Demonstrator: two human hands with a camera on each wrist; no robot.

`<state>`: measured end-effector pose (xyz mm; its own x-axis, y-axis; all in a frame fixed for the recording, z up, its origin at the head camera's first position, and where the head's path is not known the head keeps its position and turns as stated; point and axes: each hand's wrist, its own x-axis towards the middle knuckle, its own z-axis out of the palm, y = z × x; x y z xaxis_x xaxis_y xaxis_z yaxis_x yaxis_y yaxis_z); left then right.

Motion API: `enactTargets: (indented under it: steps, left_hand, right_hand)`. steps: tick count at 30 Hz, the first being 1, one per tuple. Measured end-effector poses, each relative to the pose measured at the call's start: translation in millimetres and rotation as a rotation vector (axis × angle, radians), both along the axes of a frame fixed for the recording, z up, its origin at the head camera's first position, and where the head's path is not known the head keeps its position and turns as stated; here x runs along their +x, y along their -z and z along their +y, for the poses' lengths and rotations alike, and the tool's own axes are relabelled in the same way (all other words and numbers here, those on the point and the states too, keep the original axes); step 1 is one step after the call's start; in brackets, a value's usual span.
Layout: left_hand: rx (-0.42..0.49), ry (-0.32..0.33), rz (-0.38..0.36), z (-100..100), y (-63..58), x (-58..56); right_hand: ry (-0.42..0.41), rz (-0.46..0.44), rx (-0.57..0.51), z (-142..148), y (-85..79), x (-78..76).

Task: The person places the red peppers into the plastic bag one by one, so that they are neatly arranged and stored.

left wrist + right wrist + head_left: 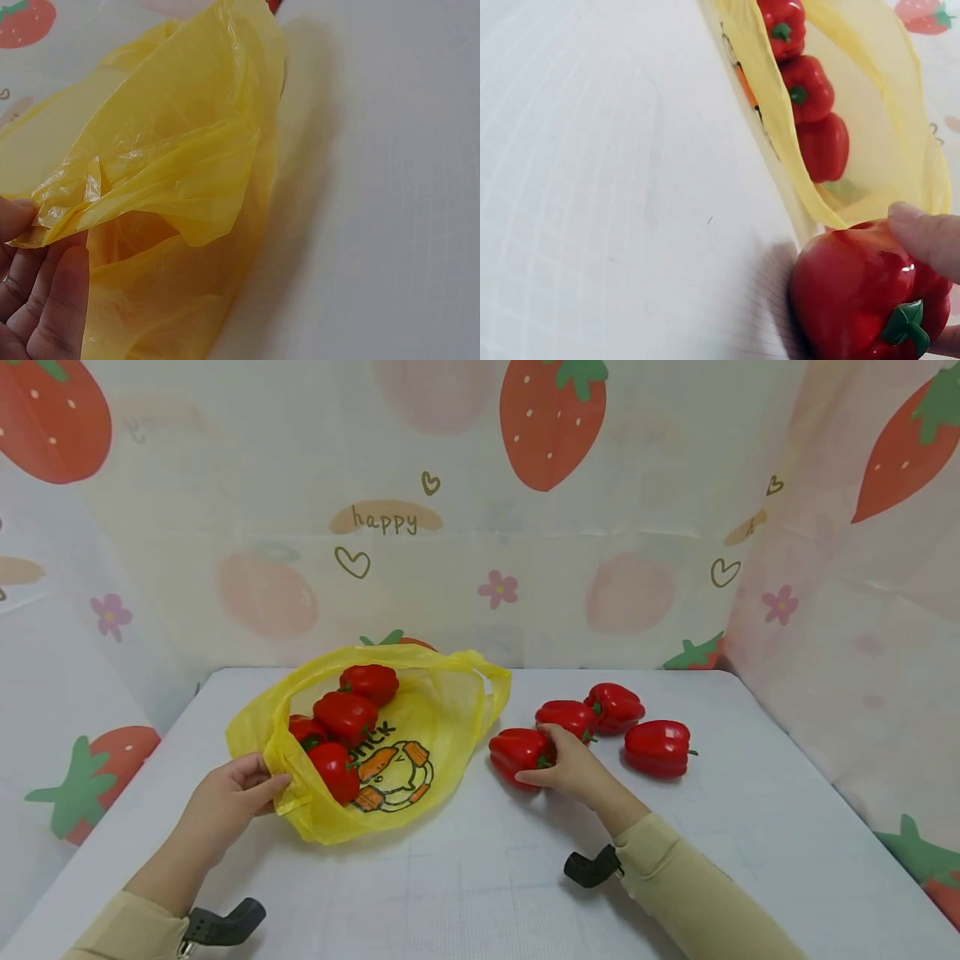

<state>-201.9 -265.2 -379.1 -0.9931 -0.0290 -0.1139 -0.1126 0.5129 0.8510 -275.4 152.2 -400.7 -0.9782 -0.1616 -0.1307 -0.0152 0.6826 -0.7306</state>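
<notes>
My left hand (232,789) pinches the near left rim of a yellow plastic bag (457,727), holding its mouth raised; the left wrist view shows thumb and fingers on the folded film (150,187). Inside the bag lie several red bell peppers (347,718). To the bag's right, my right hand (573,768) grips a red bell pepper (517,756) between thumb and fingers, low at the table. Its green stem (907,326) faces the right wrist camera. Right behind this hand sits another bell pepper (564,718), partly covered by the fingers.
Two more red bell peppers, one at the back (615,707) and one farther right (658,749), lie beyond the right hand. The white table (465,893) is enclosed by strawberry-printed curtains (465,585) at the back and sides. Black wrist mounts (225,922) hang under both sleeves.
</notes>
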Motion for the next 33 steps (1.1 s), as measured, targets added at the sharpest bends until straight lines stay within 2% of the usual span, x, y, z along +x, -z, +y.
enactTargets:
  steps: [8,24,33]
  left_hand:
    - [-0.004,0.002,0.0,0.2,-0.7,0.5]
    - [-0.008,0.001,0.011,0.1,-0.6,0.6]
    - [-0.009,-0.001,0.011,-0.6,-1.0,1.0]
  right_hand:
    - [0.026,0.022,0.031,0.2,1.2,0.2]
    - [0.048,-0.028,-0.095,8.3,5.9,3.3]
    - [0.031,0.003,-0.101,10.5,-3.2,4.1]
